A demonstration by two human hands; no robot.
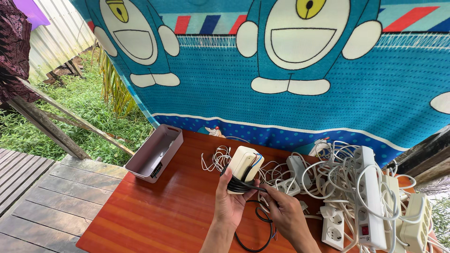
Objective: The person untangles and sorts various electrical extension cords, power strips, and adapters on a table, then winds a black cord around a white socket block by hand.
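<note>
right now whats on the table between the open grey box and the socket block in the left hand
In the head view, a small tangle of thin white cable lies between the grey box and the cream socket block held by the left hand; otherwise bare tabletop.

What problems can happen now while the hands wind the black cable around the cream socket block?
1. The black cable hangs off the table edge in a loop and might snag.
2. The left hand holds the socket block in the air; it could slip.
3. The right hand is close to the white cables, which might tangle in.
</note>
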